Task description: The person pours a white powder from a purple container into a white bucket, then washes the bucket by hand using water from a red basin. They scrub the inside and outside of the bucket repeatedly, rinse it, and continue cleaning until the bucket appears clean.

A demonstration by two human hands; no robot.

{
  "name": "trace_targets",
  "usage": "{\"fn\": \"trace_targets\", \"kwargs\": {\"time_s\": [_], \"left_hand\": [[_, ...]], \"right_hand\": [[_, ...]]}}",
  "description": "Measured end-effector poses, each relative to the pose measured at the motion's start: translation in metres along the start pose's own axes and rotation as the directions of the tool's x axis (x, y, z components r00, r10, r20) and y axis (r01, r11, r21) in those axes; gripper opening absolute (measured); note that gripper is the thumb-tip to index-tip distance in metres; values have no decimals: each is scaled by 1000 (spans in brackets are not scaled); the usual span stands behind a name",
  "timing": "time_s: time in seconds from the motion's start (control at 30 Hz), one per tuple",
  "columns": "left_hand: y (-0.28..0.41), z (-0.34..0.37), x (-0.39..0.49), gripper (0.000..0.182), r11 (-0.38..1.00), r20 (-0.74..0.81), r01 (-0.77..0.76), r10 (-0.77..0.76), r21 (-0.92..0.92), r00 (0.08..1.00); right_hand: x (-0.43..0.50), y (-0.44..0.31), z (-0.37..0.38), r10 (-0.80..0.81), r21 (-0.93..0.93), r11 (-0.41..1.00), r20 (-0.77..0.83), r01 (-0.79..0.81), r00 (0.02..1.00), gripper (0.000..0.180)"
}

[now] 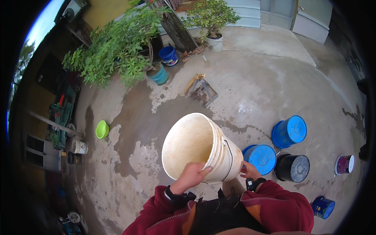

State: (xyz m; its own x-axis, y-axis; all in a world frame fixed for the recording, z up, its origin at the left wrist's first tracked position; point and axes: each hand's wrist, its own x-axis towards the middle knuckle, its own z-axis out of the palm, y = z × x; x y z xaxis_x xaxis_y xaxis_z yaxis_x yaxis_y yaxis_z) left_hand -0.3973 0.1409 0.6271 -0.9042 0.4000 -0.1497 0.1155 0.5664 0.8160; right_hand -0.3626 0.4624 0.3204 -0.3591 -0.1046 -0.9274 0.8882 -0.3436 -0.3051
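Tilted on its side in front of me is a white plastic bucket point(226, 152), its mouth facing left and up and its thin wire handle lying along the wall. The inside looks stained and holds nothing that I can see. My left hand point(192, 174) grips the near rim, thumb outside and fingers inside. At the base end, my right hand point(250, 171) supports the bucket's bottom; part of its fingers is hidden behind it. Just beyond that hand stands an upturned blue bucket point(260, 158), with another blue bucket point(289, 131) and a black bucket point(292, 167) upside down beside it.
A metal-framed stool point(204, 92) lies on the partly wet concrete ahead. A lime-green basin point(102, 129) sits at left. Potted plants point(117, 55) and a tree trunk point(179, 28) stand at the back. More buckets point(323, 207) are at right.
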Motion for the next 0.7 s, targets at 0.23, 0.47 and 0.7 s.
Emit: {"fn": "trace_targets", "kwargs": {"time_s": [0.23,0.47,0.7], "left_hand": [[37,-12,188,27,998,203,-44,50,-34,978],[62,-35,375,28,966,334,-256,253,-37,908],[110,-54,558,30,881,366,-449,470,-147,803]], "right_hand": [[-12,-131,-60,-134,202,965,-168,167,977,38],[1,-251,-70,-118,431,867,-313,252,942,30],[-5,-362,-71,-142,518,782,-392,346,909,22]]}}
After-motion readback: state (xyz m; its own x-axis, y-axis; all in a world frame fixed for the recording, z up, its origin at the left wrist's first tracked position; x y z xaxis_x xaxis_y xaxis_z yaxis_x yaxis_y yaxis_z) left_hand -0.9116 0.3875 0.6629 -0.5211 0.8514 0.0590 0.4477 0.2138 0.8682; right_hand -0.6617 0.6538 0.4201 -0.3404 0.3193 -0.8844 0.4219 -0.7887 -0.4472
